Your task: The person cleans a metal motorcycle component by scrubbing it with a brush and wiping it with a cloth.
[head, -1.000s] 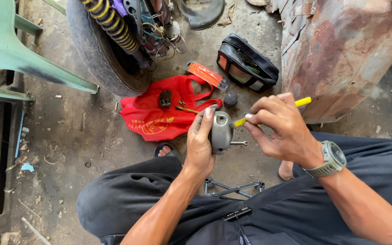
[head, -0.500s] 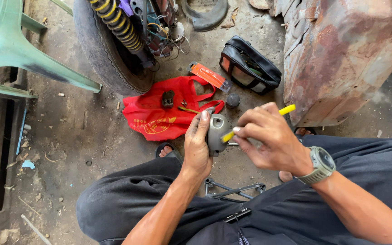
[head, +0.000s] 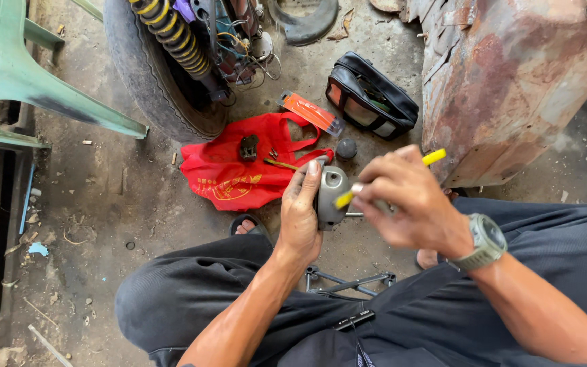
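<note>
Left hand (head: 299,214) clamps the grey metal housing (head: 332,196) above the floor, between the knees; right hand (head: 409,200) pinches yellow tool (head: 345,198), tip on housing. Brace steady, short strokes.

Soft, even daylight filled the scene, bright enough that colours read clearly. No hard shadows fell; only faint, diffuse shade lay under the green plastic chair (head: 28,81) and beside the tyre (head: 147,85). The rusty metal panel (head: 511,75) caught a pale sheen at its upper right, short of real glare. The right hand (head: 409,200) was smeared by motion blur, its fingers indistinct, while the left hand (head: 300,211) and the concrete floor (head: 103,204) stayed sharp. Wide-angle stretching bent shapes near the edges.
</note>
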